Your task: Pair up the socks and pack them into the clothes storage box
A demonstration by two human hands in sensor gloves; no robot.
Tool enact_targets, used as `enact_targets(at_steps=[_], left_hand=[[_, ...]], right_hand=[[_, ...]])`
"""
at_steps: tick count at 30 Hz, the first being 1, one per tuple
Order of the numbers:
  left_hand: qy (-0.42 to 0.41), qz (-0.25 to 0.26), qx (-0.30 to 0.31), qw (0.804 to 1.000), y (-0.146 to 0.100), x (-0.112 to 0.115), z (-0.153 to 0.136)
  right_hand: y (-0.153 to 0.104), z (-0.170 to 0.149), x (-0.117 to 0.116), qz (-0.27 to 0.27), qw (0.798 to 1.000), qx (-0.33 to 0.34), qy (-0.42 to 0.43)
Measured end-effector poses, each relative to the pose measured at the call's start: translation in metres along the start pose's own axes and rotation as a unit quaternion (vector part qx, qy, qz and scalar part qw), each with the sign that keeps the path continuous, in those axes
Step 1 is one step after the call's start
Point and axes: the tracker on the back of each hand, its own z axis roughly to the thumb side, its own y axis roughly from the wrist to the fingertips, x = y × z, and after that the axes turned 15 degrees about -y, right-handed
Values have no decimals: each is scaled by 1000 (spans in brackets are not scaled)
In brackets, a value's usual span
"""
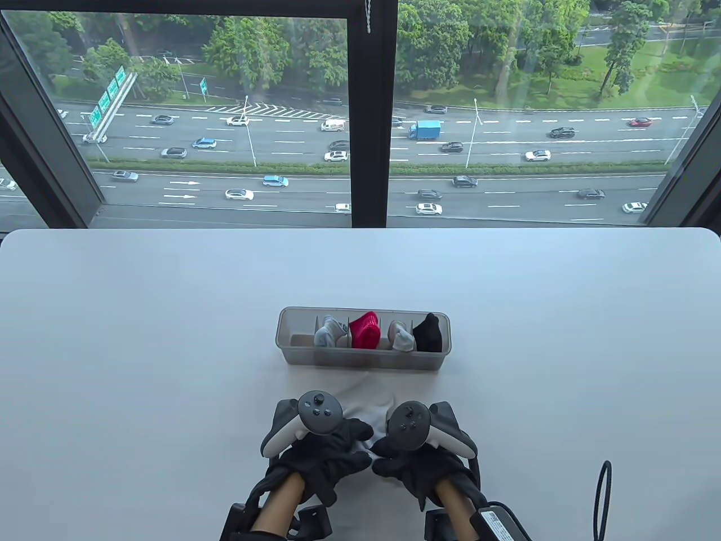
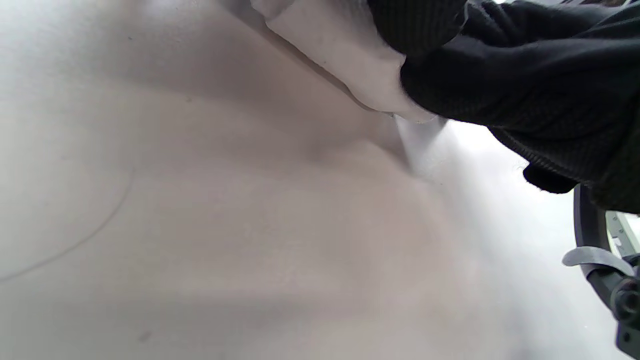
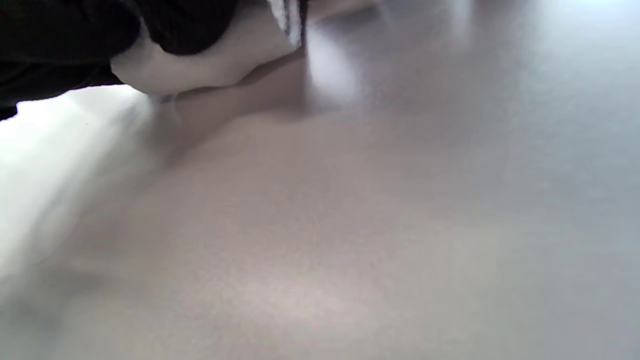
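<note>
Hands [image 1: 372, 445] gripping white sock [image 1: 369, 408], mostly hidden, possibly paired

The storage box [image 1: 363, 339] sits on the table [image 1: 141, 338] with 4 sock bundles [image 1: 365, 331] in a row inside it — its leftmost compartment holds none. Nearer the person than the box, a sock [image 1: 369, 408] lies on the table between the left hand [image 1: 326, 451] and the right hand [image 1: 414, 456] — both touching it.
</note>
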Motion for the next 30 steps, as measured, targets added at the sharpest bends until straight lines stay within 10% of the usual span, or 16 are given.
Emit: enact_targets(at_steps=[30], left_hand=[[83,-15,-4,996,2,15,14]], right_hand=[[-6,-5,2,-31,997,14,74]])
